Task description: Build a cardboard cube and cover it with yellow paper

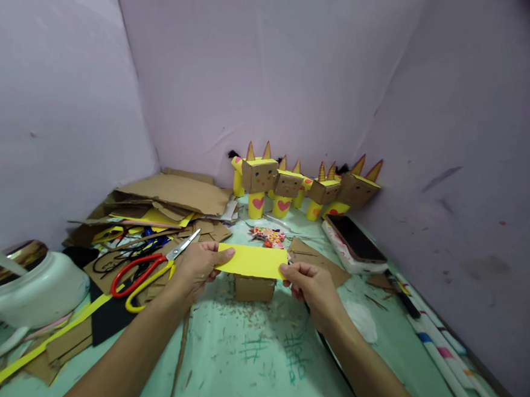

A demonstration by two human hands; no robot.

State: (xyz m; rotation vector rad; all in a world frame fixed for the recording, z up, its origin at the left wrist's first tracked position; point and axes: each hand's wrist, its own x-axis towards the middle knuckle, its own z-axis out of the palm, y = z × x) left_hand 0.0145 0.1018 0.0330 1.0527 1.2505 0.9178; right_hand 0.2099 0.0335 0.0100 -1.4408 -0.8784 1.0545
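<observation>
A rectangle of yellow paper [252, 260] is stretched between my two hands above the table. Its left end is pinched by my left hand [198, 268], thumb on top. My right hand [311, 285] grips the lower right corner between thumb and fingers. Beneath the paper sits a small cardboard box [254, 289], its top partly hidden by the sheet; I cannot tell whether they touch. Left of my left hand lie scissors [154, 271] with one red and one yellow handle, blades apart. A flat cardboard piece [319, 261] lies just beyond my right hand.
Cardboard animal figures [260, 177] with yellow bodies and pointed ears stand along the back wall. Cardboard sheets [178, 189] are piled at back left, near a white pot [48, 286]. A phone [356, 237] rests on a white block at right, with markers [438, 343] nearer.
</observation>
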